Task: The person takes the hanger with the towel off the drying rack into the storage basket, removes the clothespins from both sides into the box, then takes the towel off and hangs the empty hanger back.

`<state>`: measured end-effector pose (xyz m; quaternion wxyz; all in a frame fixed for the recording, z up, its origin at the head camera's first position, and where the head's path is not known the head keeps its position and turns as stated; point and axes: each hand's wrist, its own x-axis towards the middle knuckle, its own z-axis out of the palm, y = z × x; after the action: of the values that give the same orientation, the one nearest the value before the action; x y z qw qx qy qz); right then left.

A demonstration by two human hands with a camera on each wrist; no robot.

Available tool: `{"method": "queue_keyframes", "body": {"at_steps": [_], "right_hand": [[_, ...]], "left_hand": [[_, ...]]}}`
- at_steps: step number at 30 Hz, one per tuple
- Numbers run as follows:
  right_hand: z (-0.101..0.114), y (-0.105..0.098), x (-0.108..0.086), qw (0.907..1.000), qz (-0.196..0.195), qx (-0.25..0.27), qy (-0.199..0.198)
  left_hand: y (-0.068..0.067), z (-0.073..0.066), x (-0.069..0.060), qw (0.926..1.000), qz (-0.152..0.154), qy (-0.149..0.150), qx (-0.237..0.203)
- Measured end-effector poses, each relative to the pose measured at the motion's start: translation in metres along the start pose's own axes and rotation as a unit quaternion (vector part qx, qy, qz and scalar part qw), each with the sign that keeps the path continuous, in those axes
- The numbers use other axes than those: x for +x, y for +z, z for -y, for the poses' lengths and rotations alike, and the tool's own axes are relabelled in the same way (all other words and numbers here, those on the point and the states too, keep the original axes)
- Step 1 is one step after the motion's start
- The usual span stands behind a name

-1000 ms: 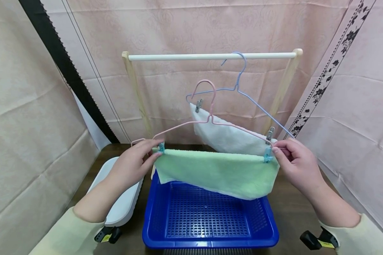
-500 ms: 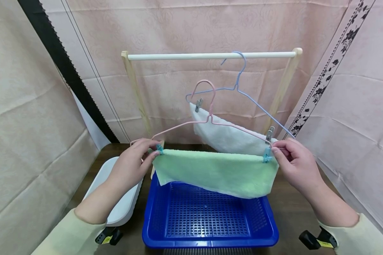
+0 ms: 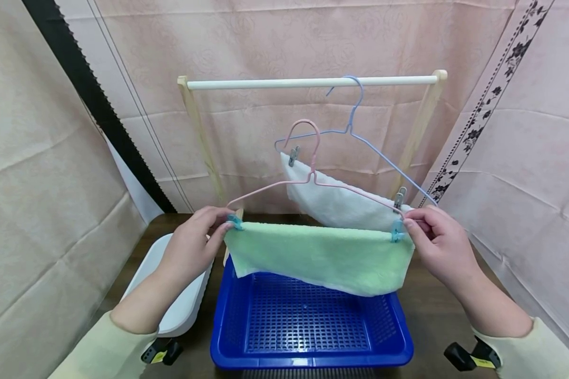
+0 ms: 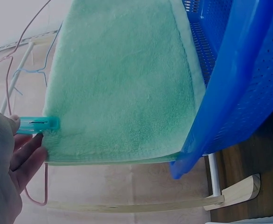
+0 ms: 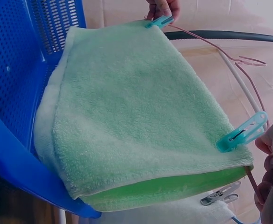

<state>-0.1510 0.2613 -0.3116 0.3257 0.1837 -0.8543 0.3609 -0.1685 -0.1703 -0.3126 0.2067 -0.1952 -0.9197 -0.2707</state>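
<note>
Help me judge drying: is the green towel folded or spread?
Folded: the green towel hangs doubled over the pink hanger. The right wrist view shows two layers parting at one side, the hanger's bar between them.

No words or numbers can be read (the yellow patches point(image 3: 483, 362) on the black wrist cameras point(image 3: 460, 357) are too small).

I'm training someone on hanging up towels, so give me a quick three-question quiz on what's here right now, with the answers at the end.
1. True or false: the green towel is folded over the pink hanger.
2. Which is hooked over the white rail? A) pink hanger; B) blue hanger; C) both.
3. Fill in: the left hand pinches a teal ____.

Key: 1. True. 2. B. 3. Clothespin.
</note>
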Motion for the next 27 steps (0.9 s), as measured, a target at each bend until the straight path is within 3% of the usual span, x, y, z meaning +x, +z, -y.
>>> {"method": "queue_keyframes", "body": {"at_steps": [11,19,27], "right_hand": [[-0.002,0.000,-0.001,1.0000,0.001,-0.007,0.005],[-0.002,0.000,-0.001,1.0000,-0.003,-0.008,0.004],[-0.005,0.000,-0.001,0.9998,-0.010,-0.011,0.009]], "left_hand": [[0.002,0.009,0.001,0.9967,0.004,-0.003,-0.081],[0.001,0.013,-0.001,0.9960,0.000,0.000,-0.089],[-0.004,0.016,-0.002,0.9942,0.008,-0.022,-0.105]]}}
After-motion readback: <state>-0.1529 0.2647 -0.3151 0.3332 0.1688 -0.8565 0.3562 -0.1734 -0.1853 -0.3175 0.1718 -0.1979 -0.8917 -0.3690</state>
